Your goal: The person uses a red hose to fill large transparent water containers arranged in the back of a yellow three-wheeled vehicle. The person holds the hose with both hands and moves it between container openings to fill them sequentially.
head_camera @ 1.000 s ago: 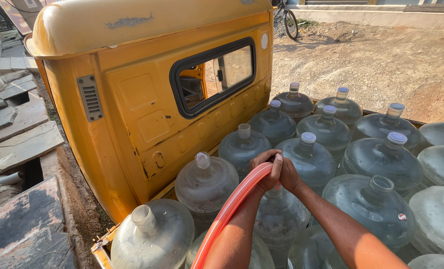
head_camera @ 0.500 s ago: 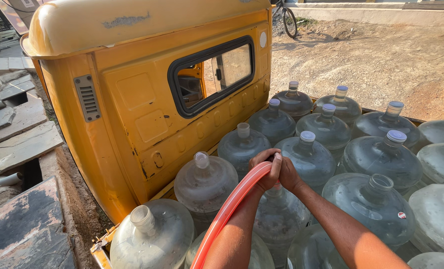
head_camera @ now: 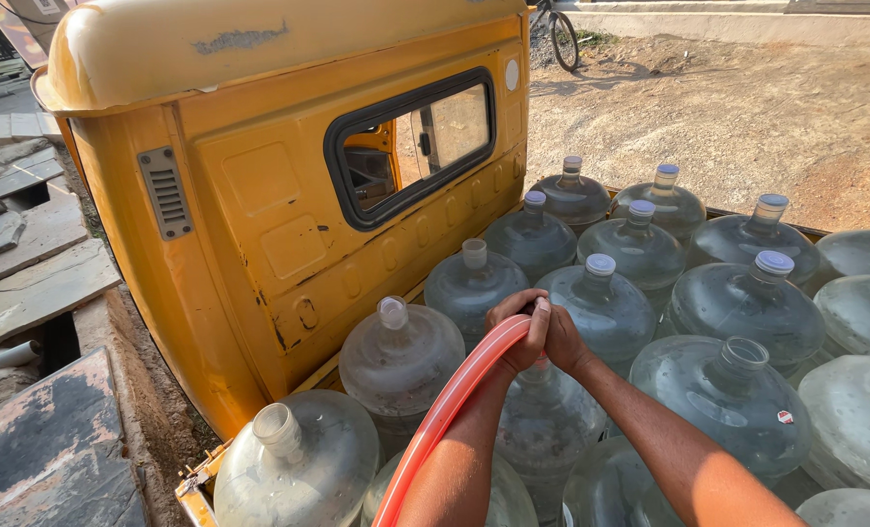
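At the far left, grey stone slabs lie beside a dirt edge. Next to them stands the yellow cab of a small truck, its dark-framed rear window facing the load bed. The bed is packed with large clear water jugs, most capped, one near the right open at the neck, and one at the near left tipped toward the cab. An orange-red hose rises from the near edge in a curve to the middle of the bed. There the left hand has its fingers clenched around the hose end, and the right hand presses against it, fingers wrapped on the same hose. Both hands sit over the neck of a jug, which they hide. Far right, bare sandy ground stretches away.
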